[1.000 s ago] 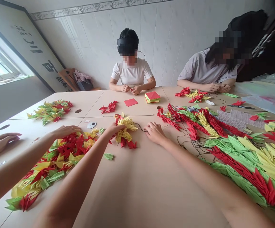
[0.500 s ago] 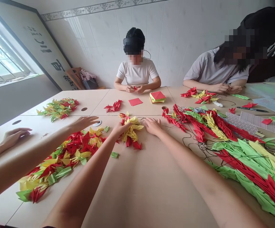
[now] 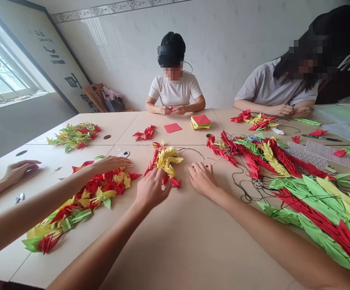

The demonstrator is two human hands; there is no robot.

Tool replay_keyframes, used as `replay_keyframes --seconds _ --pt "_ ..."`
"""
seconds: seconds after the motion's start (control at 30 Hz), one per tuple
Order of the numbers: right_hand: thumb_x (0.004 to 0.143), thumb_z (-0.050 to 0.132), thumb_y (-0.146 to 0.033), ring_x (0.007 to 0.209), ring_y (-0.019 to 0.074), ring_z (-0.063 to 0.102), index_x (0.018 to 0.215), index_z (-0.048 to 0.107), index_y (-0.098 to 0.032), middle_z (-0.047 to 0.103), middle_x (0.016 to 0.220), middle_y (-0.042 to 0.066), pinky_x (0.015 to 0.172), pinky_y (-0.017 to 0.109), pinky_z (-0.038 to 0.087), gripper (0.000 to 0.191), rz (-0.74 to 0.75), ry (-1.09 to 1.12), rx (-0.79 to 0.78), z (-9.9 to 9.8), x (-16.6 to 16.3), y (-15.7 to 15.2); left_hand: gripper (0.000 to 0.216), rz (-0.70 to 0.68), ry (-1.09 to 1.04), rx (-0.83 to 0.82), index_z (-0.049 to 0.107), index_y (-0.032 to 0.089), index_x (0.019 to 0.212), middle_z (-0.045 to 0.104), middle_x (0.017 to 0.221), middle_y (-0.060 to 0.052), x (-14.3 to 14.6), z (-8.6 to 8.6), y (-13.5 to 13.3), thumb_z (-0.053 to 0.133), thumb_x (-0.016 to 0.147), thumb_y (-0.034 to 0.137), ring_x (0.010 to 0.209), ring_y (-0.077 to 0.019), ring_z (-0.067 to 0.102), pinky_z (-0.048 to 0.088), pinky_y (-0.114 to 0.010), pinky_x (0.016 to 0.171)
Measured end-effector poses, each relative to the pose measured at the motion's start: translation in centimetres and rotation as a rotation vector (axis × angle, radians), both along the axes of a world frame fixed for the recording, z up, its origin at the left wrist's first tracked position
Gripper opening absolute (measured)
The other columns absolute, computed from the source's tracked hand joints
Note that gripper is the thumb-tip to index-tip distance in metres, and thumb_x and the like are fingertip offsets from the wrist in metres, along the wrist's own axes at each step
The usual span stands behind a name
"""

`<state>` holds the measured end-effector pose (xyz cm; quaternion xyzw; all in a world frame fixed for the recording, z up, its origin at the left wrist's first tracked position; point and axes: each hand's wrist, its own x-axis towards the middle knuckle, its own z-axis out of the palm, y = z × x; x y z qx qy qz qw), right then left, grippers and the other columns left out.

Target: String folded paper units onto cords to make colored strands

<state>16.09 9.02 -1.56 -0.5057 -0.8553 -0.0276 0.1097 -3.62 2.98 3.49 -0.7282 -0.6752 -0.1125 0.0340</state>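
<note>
My left hand (image 3: 153, 188) hovers at the near end of a short strand of folded paper pieces (image 3: 169, 158), yellow in the middle with red ends. Its thumb stands apart from the fingers, and I see nothing held; the fingertips partly overlap the red paper. To the right, my right hand (image 3: 201, 177) rests on the table with fingers apart and slightly bent. A thin dark cord (image 3: 193, 150) runs from the strand toward this hand. Left of my left hand lies a long pile of red, yellow and green folded pieces (image 3: 87, 201).
Another person's hand (image 3: 113, 163) rests over the pile from the left; their other hand (image 3: 20, 171) lies beyond. Long paper strands (image 3: 313, 209) with tangled cords fill the right side. Two people sit opposite, near a stack of square paper (image 3: 201, 122) and a red sheet (image 3: 172, 128).
My left hand has drawn back toward me off the yellow part of the strand. My right hand has shifted slightly right and nearer. The neighbour's hand has moved right and down over the pile.
</note>
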Motion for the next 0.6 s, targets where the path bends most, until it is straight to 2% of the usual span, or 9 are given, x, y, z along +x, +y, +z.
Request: replay_keyframes --seconds 0.1,0.17,0.27,0.4,0.6 --pt "0.091 0.038 -0.019 0.098 0.0243 0.049 0.100 0.060 -0.015 0.061 0.103 0.013 0.082 0.037 0.028 0.023 0.011 0.001 -0.013 -0.3 0.1 -1.1 0.024 -0.105 0.025 -0.219 0.062 0.020 0.083 0.068 0.076 -0.007 2.1 -1.2 -1.9 0.045 0.088 0.037 0.069 -0.0222 0.064 0.042 -0.030 0.061" --pt "0.092 0.038 -0.020 0.095 0.0231 0.051 0.101 0.060 -0.016 0.063 0.100 0.012 0.079 0.035 0.029 0.024 0.023 0.009 -0.029 -0.6 0.3 -1.2 0.024 -0.110 0.030 -0.266 0.063 0.018 0.079 0.068 0.075 -0.009 2.6 -1.8 -2.5 0.044 0.088 0.031 0.067 -0.0228 0.064 0.041 -0.031 0.062" --pt "0.093 0.040 -0.021 0.097 0.0213 0.053 0.108 0.059 -0.017 0.064 0.104 0.010 0.078 0.031 0.031 0.025 0.058 0.030 -0.047 -1.2 0.7 -0.8 0.028 -0.146 0.027 -0.273 0.063 0.017 0.070 0.066 0.066 -0.009 1.7 -2.1 -2.7 0.043 0.087 0.028 0.059 -0.0217 0.062 0.041 -0.031 0.060" --pt "0.092 0.040 -0.021 0.100 0.0205 0.055 0.113 0.058 -0.018 0.065 0.108 0.009 0.078 0.030 0.033 0.028 0.100 0.061 -0.051 -1.5 1.0 -0.4 0.023 -0.418 -0.020 -0.262 0.059 0.018 0.062 0.061 0.057 -0.004 0.4 -2.5 -2.7 0.050 0.082 0.025 0.048 -0.0153 0.051 0.032 -0.026 0.052" --pt "0.091 0.041 -0.020 0.098 0.0213 0.056 0.110 0.061 -0.017 0.066 0.107 0.009 0.079 0.032 0.033 0.028 0.114 0.110 -0.050 -1.4 1.1 -0.6 0.023 -0.585 -0.130 -0.189 0.052 0.018 0.058 0.056 0.052 0.000 1.2 -3.8 -2.9 0.054 0.080 0.022 0.044 -0.0097 0.041 0.021 -0.025 0.048"
